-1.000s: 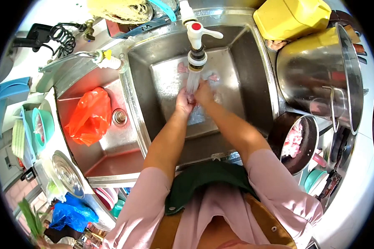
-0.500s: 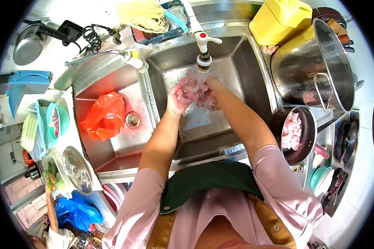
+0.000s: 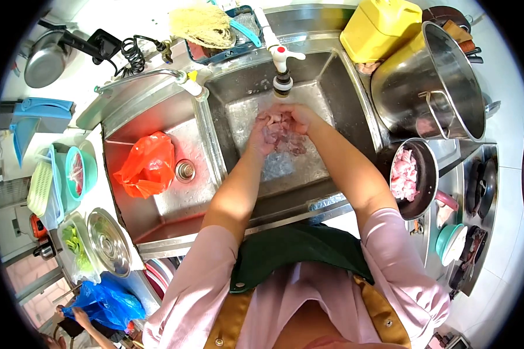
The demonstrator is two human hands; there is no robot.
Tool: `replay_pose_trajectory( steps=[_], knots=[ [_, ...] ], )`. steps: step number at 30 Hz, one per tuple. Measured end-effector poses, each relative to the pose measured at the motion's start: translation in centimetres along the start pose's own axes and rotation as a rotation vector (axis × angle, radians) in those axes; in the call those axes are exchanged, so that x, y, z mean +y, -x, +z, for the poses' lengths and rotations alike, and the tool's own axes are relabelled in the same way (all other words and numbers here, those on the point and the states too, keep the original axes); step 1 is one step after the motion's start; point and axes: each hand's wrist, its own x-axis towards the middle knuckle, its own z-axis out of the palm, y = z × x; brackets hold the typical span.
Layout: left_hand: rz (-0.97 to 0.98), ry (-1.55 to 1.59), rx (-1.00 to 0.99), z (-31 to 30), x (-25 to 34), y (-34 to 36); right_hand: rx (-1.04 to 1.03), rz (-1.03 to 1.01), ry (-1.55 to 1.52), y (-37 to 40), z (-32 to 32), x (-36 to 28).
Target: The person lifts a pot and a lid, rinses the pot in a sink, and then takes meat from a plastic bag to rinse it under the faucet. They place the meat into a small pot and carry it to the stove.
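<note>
In the right-hand sink basin [image 3: 361, 110], pinkish pieces of raw meat [image 3: 284, 135] lie between my two hands, below the white tap [image 3: 280, 57]. My left hand [image 3: 258, 139] cups the pile from the left. From the right, my right hand [image 3: 302, 117] curls over the meat with bent fingers. Water splashes around the hands and onto the basin floor. Some fingertips are hidden among the pieces.
An orange plastic bag [image 3: 148, 166] lies in the left basin. On the right stand a pan of raw meat [image 3: 403, 174], a big steel pot [image 3: 399, 87] and a yellow jug [image 3: 381, 29]. At lower left, another person's hand [image 3: 81, 317] touches a blue bag [image 3: 113, 299].
My right hand has moved left over the meat, and both hands sit closer together. The other person's hand has gone from the green vegetables down to the blue bag.
</note>
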Motion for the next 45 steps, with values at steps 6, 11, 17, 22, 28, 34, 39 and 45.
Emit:
replay_pose_trajectory(
  steps=[6,11,17,22,28,34,39,45],
  knots=[
    [0.067,-0.159,0.178,2.2,0.9,1.7,0.034,-0.111,-0.046,1.5,-2.6,0.8],
    [0.094,-0.213,0.157,1.7,1.3,2.5,-0.043,-0.289,-0.192,5.2,-1.3,0.9],
    [0.034,-0.239,0.071,3.0,0.9,4.1,0.023,-0.336,-0.322,6.3,-1.4,1.9],
    [-0.154,-0.491,0.044,6.5,0.6,5.9,0.071,-0.369,-0.229,7.6,0.5,2.6],
    [-0.233,-0.951,-0.089,6.9,0.0,5.8,0.056,-0.383,-0.190,8.9,4.0,2.7],
    [-0.152,-1.491,-0.404,6.5,1.9,7.5,-0.071,-0.319,-0.374,8.9,-1.5,1.8],
    [-0.321,-0.891,-0.042,5.1,1.1,9.6,0.416,-0.406,-0.029,12.1,-2.7,1.2],
    [-0.226,-0.616,-0.071,8.8,-1.5,8.0,0.448,-0.591,0.215,19.2,-3.2,1.6]
  ],
)
